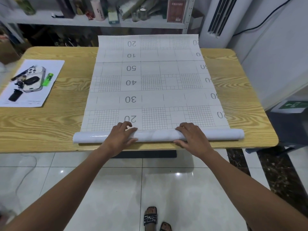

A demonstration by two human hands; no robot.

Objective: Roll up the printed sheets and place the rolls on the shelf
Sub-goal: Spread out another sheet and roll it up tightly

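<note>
A large white sheet [150, 72] printed with grids and numbers lies flat across the wooden table [70, 117], its far end hanging past the back edge. Its near end is wound into a pale glossy roll [156, 135] lying along the table's front edge. My left hand [121, 135] grips the roll left of its middle, fingers over the top and thumb at the front. My right hand [191, 135] grips it right of the middle in the same way. A white metal shelf [93, 22] stands behind the table.
On the table's left lies a white paper [55, 67] carrying a phone [35, 79], a green lighter [48, 79] and small dark items. The shelf is crowded with bottles and boxes. A white air conditioner [216, 17] stands at back right. A sandalled foot [150, 215] rests on the tiled floor.
</note>
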